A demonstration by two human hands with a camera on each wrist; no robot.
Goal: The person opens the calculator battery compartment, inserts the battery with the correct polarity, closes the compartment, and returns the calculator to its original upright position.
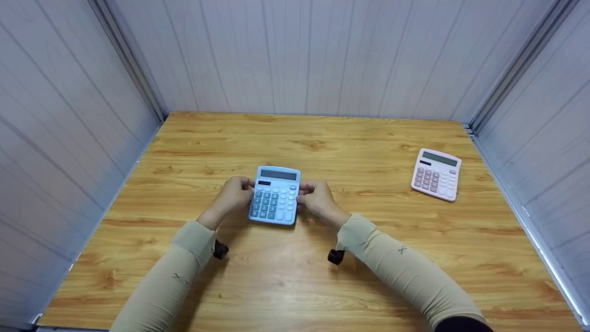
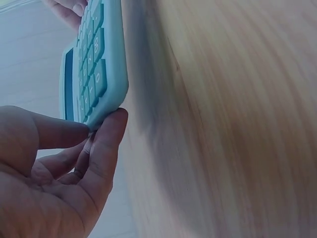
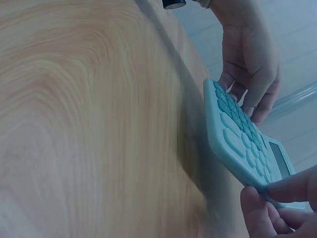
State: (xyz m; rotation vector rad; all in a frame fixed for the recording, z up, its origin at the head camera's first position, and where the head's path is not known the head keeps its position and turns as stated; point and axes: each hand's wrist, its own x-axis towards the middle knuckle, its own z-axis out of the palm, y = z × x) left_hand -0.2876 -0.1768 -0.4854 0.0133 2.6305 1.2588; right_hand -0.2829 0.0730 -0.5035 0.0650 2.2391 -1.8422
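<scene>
A light blue calculator point(image 1: 275, 196) with darker blue number keys is held between both hands near the middle of the table, its screen at the far end. My left hand point(image 1: 234, 196) pinches its left edge, thumb on the key side and fingers beneath, as the left wrist view shows on the calculator point(image 2: 101, 64). At the opposite edge, my right hand point(image 1: 318, 199) pinches it the same way. In the right wrist view the calculator point(image 3: 242, 139) casts a shadow on the wood and looks lifted off it, slightly tilted.
A pink calculator point(image 1: 436, 174) lies face up on the wooden table point(image 1: 286, 286), toward the right side. Pale panelled walls point(image 1: 295, 55) close off the back and both sides. Black wrist-worn camera pieces point(image 1: 336, 256) hang under the forearms.
</scene>
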